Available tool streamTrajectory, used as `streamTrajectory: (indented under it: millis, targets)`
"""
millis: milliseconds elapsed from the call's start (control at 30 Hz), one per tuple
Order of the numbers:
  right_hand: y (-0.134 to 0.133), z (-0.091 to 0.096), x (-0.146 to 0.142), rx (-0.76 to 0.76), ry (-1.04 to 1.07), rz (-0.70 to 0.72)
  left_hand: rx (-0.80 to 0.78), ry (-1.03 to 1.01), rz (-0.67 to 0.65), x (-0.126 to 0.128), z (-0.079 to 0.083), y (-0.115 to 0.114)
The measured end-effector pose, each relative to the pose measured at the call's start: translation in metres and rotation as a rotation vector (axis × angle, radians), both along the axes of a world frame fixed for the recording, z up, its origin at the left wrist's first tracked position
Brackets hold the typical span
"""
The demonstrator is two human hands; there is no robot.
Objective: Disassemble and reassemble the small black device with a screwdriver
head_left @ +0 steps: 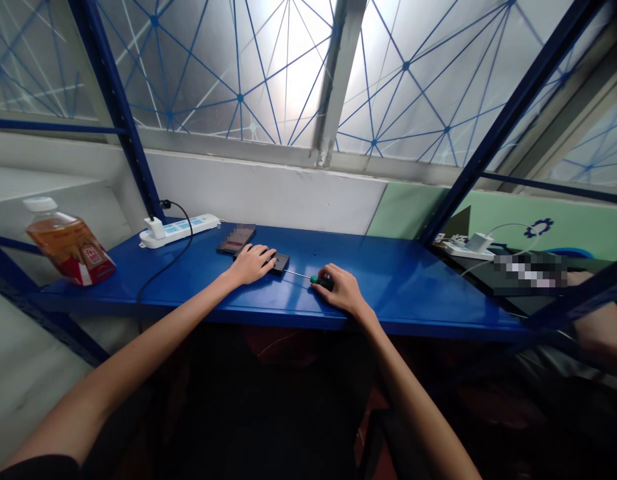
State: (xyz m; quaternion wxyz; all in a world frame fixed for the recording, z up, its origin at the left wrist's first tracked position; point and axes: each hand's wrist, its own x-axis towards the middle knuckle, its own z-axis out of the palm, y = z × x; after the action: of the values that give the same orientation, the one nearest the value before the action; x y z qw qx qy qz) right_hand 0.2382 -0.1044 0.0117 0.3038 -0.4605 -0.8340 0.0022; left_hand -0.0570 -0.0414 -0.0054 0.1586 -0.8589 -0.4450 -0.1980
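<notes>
My left hand lies palm down over a small black box on the blue bench, its fingers stretched across the top. The box's right end shows; the rest is under the hand. In my right hand is a screwdriver with a green and black handle, the fingers closed round it. Its thin metal shaft runs left, nearly level, to the box's right side. Whether the tip touches the box I cannot tell. Behind my left hand a dark flat object, partly blurred out, lies on the bench.
On the blue bench, a bottle of amber drink stands at the left end. A white power strip with a black cable lies behind it. Blue metal posts rise at both sides. Another person's arm is at far right.
</notes>
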Motion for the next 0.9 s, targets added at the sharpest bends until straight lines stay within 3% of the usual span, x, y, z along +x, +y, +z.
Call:
streamTrajectory:
  millis: [400,667,900]
  targets:
    - [0.0018,-0.0035,-0.0017,-0.048,-0.065,-0.041,-0.008,-0.037,-0.008,0.0004,0.0001,-0.0012]
    - [-0.0017,-0.0011,-0.0025,0.009,-0.068,0.007,-0.006,-0.049,0.004,0.0008,0.0001,-0.0007]
    - [-0.0016,-0.0011,-0.0012,0.017,-0.085,-0.041,-0.005,-0.047,-0.001,-0.0003,-0.0005,0.0001]
